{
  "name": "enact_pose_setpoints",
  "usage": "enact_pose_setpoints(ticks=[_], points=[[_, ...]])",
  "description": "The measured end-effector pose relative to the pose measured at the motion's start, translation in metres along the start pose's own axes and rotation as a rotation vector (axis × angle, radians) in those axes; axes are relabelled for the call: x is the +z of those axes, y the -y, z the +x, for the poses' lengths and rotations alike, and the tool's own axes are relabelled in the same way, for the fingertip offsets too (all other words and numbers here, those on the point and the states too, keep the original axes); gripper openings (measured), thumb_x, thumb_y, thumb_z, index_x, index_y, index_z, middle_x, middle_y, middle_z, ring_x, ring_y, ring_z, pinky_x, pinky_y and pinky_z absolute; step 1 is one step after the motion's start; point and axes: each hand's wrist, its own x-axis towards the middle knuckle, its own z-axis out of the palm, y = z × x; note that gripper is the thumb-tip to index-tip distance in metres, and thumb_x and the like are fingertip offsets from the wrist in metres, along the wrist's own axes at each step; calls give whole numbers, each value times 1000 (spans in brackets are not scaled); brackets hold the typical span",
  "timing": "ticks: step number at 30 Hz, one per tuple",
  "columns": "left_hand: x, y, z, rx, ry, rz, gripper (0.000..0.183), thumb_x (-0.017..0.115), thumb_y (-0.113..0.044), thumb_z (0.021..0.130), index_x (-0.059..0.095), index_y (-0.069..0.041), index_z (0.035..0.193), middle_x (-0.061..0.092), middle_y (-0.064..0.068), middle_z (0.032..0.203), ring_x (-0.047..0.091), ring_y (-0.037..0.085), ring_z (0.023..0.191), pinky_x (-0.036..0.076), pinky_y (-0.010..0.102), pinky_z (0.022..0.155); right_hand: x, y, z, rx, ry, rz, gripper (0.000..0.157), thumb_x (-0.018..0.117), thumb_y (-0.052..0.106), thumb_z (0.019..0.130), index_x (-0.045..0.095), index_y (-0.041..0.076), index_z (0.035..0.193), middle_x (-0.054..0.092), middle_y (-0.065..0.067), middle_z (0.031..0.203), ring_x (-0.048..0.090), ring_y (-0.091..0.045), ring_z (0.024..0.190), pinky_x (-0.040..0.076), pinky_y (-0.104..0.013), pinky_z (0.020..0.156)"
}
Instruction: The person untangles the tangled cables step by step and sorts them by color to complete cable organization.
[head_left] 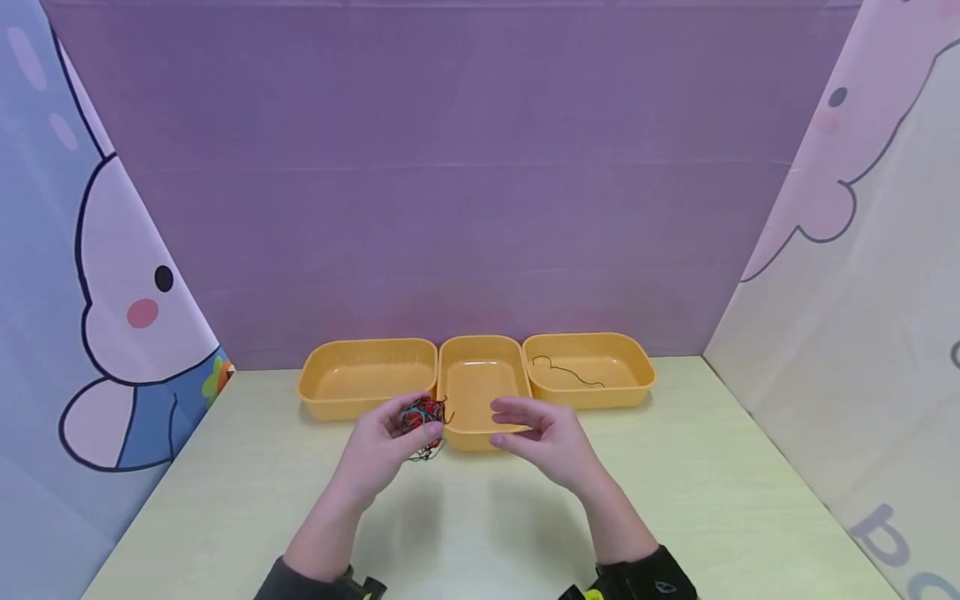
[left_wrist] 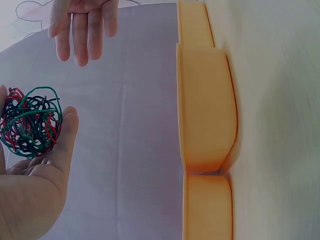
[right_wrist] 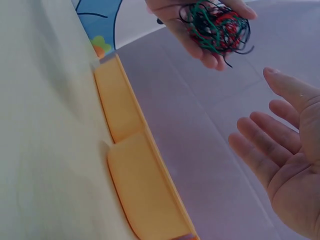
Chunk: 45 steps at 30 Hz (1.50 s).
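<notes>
A tangled bundle of thin red, green and black wires (head_left: 424, 414) is held between the thumb and fingers of my left hand (head_left: 381, 448), raised in front of the bins. In the left wrist view the wire tangle (left_wrist: 31, 122) shows as a loose ball with loops standing out. My right hand (head_left: 551, 440) hovers to its right, apart from the tangle, its fingers relaxed and nothing between them. The right wrist view shows the bare palm of the right hand (right_wrist: 295, 155) facing the tangle (right_wrist: 217, 27).
Three yellow bins stand side by side at the back of the table: a left bin (head_left: 318, 407), a middle bin (head_left: 480, 375) and a right bin (head_left: 637, 398). A single dark wire (head_left: 573, 372) lies in the right one. Behind them hangs a purple cloth (head_left: 465, 183).
</notes>
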Motion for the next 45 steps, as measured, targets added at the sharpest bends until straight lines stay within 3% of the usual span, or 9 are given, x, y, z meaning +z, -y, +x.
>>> enact_pose_setpoints(ticks=[6,11,16,21,27,40,45], points=[[1,0,0,-5,-4,1,53,78,-33,80,58,-15,126,65,8,108,62,22,94,55,34,77,16,-23,6,-16,30,-23,37,76,8,82,65,8,117,67,-4,112,62,-18,99,55,-32,78],[2,0,0,-3,-9,-1,53,78,-35,80,58,-16,125,65,9,107,62,22,94,55,35,76,29,-27,9,-49,57,-17,36,77,12,81,67,5,115,68,-4,110,63,-19,98,56,-33,77],[5,1,0,-4,-8,-13,53,79,-34,79,59,-16,124,65,9,107,62,23,94,55,34,76,42,-18,9,-43,57,0,27,74,2,82,69,1,109,69,-11,104,65,-20,93,56,-31,75],[7,2,0,5,1,-28,52,80,-30,79,59,-14,124,66,9,105,63,23,94,55,33,75,51,2,7,-112,40,-42,19,71,-5,82,70,-3,101,70,-14,96,66,-22,84,57,-30,70],[8,4,0,18,17,-33,51,80,-25,79,59,-12,124,66,12,103,63,24,91,55,33,74,52,8,5,-161,16,-106,12,70,-6,82,72,-3,92,71,-13,88,67,-20,78,57,-30,67],[6,-3,-2,-9,35,-12,52,80,-22,80,58,-10,125,66,10,106,63,23,92,55,31,75,46,9,4,-147,-18,-124,8,70,-5,83,72,-4,91,71,-13,86,67,-20,77,57,-30,68],[3,1,0,8,31,-25,51,81,-25,79,59,-13,123,66,10,106,63,24,92,55,32,75,41,8,3,-163,-33,-132,7,69,-4,84,72,-3,90,71,-12,85,67,-20,75,58,-30,67]])
